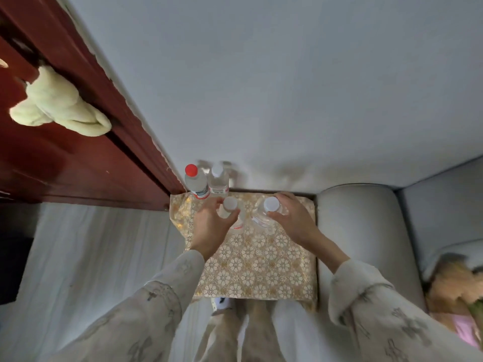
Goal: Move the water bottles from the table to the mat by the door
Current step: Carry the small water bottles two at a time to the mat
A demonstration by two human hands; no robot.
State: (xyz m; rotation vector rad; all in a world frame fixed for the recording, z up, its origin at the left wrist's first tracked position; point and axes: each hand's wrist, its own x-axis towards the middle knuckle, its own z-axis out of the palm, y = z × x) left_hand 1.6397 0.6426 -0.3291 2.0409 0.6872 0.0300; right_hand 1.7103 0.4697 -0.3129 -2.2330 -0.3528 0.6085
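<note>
Both hands work over a gold floral mat [256, 262] beside a dark red door [78, 158]. Left hand [209, 231] wraps a white-capped bottle [231, 212]; right hand [292, 220] clasps another clear bottle [266, 211]. Two more, one red-capped [194, 182] and one white-capped [218, 180], stand upright at the mat's far edge, seemingly delivered already. No table is visible.

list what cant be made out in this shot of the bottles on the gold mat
- Head view: the bottom of the white-capped bottle is hidden by the left hand.
- Whether the tilted bottle in the right hand touches the gold patterned mat is hidden by the fingers.
- Labels on the red-capped bottle and its neighbour are too small to read.
- The plush object at the right edge is blurred and cut off.
</note>
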